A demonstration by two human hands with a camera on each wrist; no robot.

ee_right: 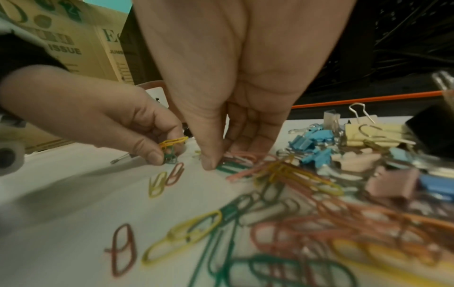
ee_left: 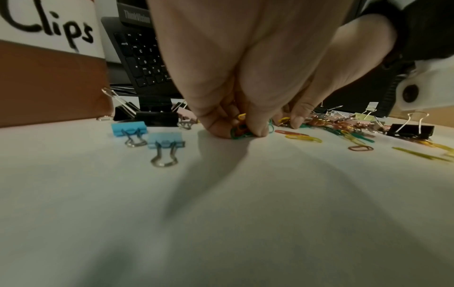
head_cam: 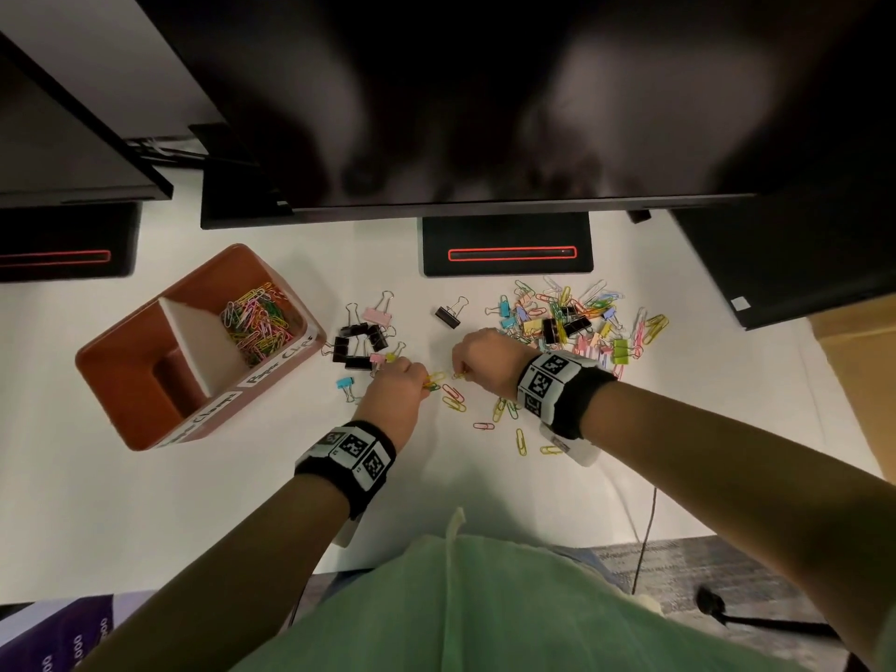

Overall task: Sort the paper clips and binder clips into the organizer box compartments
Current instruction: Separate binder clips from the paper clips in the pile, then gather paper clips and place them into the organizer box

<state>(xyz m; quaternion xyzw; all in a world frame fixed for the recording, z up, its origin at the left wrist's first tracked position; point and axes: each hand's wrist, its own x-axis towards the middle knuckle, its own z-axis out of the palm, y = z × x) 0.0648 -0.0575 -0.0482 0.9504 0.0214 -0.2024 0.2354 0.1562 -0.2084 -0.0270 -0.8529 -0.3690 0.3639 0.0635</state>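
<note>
The brown organizer box (head_cam: pixel 203 283) (ee_left: pixel 49 81) stands at the left; its far compartment holds several coloured paper clips (head_cam: pixel 257 322), and the near one shows nothing inside. My left hand (head_cam: pixel 422 380) (ee_left: pixel 243 130) (ee_right: pixel 164 153) pinches a small bunch of yellow and green paper clips (ee_right: pixel 172 143) just above the table. Close to its right, my right hand (head_cam: pixel 460 371) (ee_right: pixel 218 161) pinches a yellow paper clip (head_cam: pixel 459 375) at the edge of the loose clips. A mixed pile of paper and binder clips (head_cam: pixel 582 322) lies behind the right wrist.
Black binder clips (head_cam: pixel 359 341) cluster between the box and my hands, with blue ones (ee_left: pixel 165 139) nearer me and a lone black one (head_cam: pixel 448 315) farther back. A monitor stand (head_cam: pixel 506 249) and keyboard (ee_left: pixel 145 58) sit behind. A cardboard box (head_cam: pixel 858 380) is at the right.
</note>
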